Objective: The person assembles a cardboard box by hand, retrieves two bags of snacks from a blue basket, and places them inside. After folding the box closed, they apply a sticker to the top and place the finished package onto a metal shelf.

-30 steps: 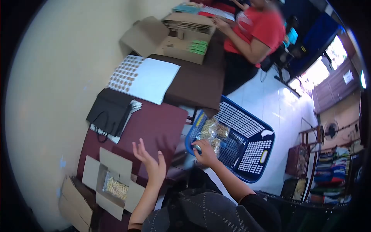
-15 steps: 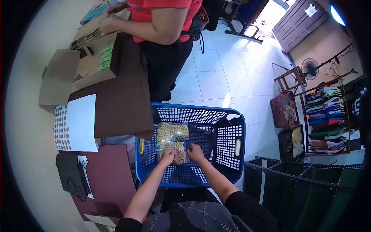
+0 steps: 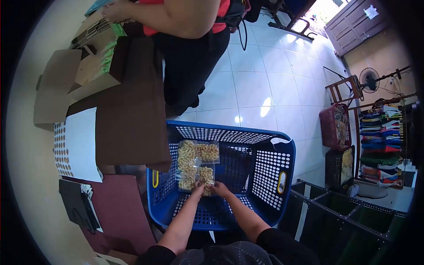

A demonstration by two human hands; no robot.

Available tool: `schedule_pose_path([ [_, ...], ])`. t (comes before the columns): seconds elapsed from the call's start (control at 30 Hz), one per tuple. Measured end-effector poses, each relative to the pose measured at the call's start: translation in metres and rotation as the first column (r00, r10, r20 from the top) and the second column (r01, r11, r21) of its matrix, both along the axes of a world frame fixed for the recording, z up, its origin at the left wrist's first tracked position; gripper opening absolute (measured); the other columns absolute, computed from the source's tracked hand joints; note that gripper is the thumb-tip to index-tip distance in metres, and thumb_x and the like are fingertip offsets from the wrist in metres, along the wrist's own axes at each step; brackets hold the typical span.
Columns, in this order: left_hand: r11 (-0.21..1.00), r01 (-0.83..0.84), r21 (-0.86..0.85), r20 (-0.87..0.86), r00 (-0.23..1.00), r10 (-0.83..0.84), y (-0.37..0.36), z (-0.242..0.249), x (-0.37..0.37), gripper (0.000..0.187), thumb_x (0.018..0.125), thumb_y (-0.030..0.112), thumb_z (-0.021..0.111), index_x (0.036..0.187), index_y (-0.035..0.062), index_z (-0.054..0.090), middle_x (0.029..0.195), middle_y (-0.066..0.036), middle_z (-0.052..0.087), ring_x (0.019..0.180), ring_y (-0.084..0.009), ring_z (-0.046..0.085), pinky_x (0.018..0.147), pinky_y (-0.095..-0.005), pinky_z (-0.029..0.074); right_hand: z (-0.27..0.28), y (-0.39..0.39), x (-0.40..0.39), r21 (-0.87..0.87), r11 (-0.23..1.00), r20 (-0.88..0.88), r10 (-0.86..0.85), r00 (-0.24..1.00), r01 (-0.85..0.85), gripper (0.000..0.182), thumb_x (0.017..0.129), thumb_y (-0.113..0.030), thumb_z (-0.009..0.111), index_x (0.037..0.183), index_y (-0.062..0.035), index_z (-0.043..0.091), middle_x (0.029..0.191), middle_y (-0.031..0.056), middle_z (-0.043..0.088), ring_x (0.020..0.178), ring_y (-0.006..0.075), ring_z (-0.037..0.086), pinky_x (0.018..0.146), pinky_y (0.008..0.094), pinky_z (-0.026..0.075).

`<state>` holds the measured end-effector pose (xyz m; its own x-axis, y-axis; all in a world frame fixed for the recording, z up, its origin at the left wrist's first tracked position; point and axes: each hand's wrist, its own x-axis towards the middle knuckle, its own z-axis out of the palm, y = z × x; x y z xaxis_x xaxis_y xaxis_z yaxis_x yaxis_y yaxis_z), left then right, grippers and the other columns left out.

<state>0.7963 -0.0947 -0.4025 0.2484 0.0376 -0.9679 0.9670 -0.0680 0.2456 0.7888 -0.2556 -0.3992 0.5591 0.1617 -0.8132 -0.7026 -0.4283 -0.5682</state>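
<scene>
Inside a blue plastic laundry basket point(image 3: 289, 176), several clear plastic packets of pale, curved snack pieces lie flat in the left half. My left hand point(image 3: 198, 190) pinches the near left edge of the lower right snack packet point(image 3: 206, 173). On that packet's near right edge, my right hand point(image 3: 219, 190) has its fingers closed; its fingertips are partly hidden. Other packets lie beside it: an upper left packet point(image 3: 187, 151), an upper right packet point(image 3: 208, 152) and a lower left packet point(image 3: 186, 182) by my left hand.
A brown-covered table point(image 3: 128, 119) with an open cardboard box point(image 3: 95, 84) and a sticker sheet point(image 3: 84, 145) borders the basket's left. Another person point(image 3: 190, 57) stands at this table. A dark metal rack point(image 3: 335, 212) is at right, a red basket point(image 3: 335, 128) beyond it.
My right hand has moved left onto the lower right packet, and my left hand has shifted slightly to the right toward it. The camera view has shifted a little.
</scene>
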Motion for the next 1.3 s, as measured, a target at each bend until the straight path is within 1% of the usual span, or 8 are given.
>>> schedule_pose_path([
  [0.23,0.977,-0.093,-0.193,-0.124,0.99,0.07,-0.004,0.017,-0.004,0.054,0.08,0.042,0.057,0.128,0.0219,0.045,0.126,-0.009,0.046,0.109,-0.029,0.047,0.086,-0.0448,0.04,0.051,-0.004,0.0,-0.19,0.982,0.636,0.132,0.76,-0.011,0.028,0.086,-0.024,0.059,0.092,0.0021,0.05,0.075,0.0223,0.06,0.073,0.04,0.06,0.065,0.0428,0.047],
  [0.33,0.958,-0.064,-0.28,-0.14,0.99,0.026,-0.011,0.067,0.015,0.048,0.081,0.045,0.057,0.124,0.0243,0.049,0.12,-0.002,0.049,0.102,-0.0287,0.049,0.08,-0.0365,0.044,0.104,-0.014,0.006,-0.157,0.979,0.473,-0.041,0.88,0.13,0.026,0.088,-0.023,0.058,0.092,0.0008,0.049,0.076,0.0228,0.059,0.073,0.0408,0.06,0.063,0.0416,0.046],
  [0.53,0.934,-0.02,-0.358,0.222,0.969,0.106,0.01,0.18,0.027,0.056,0.086,0.032,0.06,0.137,0.018,0.04,0.121,-0.006,0.049,0.09,-0.0168,0.051,0.072,-0.0267,0.044,0.203,0.012,0.012,-0.044,0.958,0.647,-0.187,0.739,0.282,0.027,0.093,-0.028,0.054,0.093,-0.0015,0.048,0.067,0.0132,0.054,0.058,0.0182,0.05,0.056,0.0325,0.042],
  [0.6,0.962,0.022,-0.271,0.747,0.635,0.196,0.022,0.207,0.014,0.068,0.084,0.023,0.064,0.143,0.0129,0.032,0.124,-0.007,0.052,0.089,-0.0157,0.052,0.075,-0.0278,0.045,0.245,0.04,0.019,0.038,0.963,0.701,-0.216,0.68,0.267,0.024,0.095,-0.026,0.051,0.094,-0.0023,0.049,0.07,0.0081,0.055,0.063,0.0122,0.049,0.059,0.0289,0.041],
  [0.7,0.999,0.016,-0.032,0.862,0.507,0.019,0.081,0.328,-0.002,0.069,0.083,0.018,0.065,0.142,0.006,0.031,0.123,-0.012,0.053,0.092,-0.0173,0.051,0.081,-0.0287,0.044,0.294,0.084,0.023,0.397,0.9,0.665,-0.416,0.62,0.178,0.017,0.098,-0.017,0.044,0.1,-0.0012,0.048,0.096,0.0032,0.055,0.089,0.009,0.049,0.08,0.0236,0.039],
  [0.87,0.891,-0.397,0.219,0.964,0.23,-0.135,0.186,0.42,-0.076,0.064,0.081,0.017,0.067,0.137,0.0078,0.038,0.123,-0.012,0.051,0.103,-0.02,0.046,0.09,-0.0349,0.039,0.386,0.18,-0.002,0.519,0.838,0.762,-0.365,0.535,-0.168,0.023,0.098,-0.015,0.046,0.114,0.001,0.048,0.104,0.0055,0.055,0.096,0.0096,0.049,0.085,0.0248,0.04],
  [1.0,0.874,-0.44,-0.207,0.97,0.025,0.242,0.246,0.453,-0.158,0.06,0.082,0.017,0.069,0.133,0.004,0.04,0.123,-0.009,0.051,0.111,-0.0169,0.049,0.094,-0.0315,0.04,0.422,0.25,-0.063,0.647,0.652,0.67,-0.238,0.703,-0.395,0.025,0.097,-0.016,0.048,0.115,0.0011,0.048,0.104,0.0062,0.056,0.097,0.0098,0.05,0.086,0.0253,0.041],
  [1.3,0.55,-0.688,-0.473,0.836,-0.153,0.528,0.305,0.443,-0.338,0.051,0.089,0.017,0.063,0.132,-0.0004,0.04,0.121,-0.009,0.055,0.109,-0.0147,0.053,0.093,-0.0294,0.043,0.432,0.369,-0.184,0.666,0.349,0.626,0.218,0.748,-0.659,0.027,0.096,-0.019,0.051,0.115,0.0007,0.048,0.105,0.0059,0.06,0.098,0.0098,0.053,0.086,0.0262,0.043],
])
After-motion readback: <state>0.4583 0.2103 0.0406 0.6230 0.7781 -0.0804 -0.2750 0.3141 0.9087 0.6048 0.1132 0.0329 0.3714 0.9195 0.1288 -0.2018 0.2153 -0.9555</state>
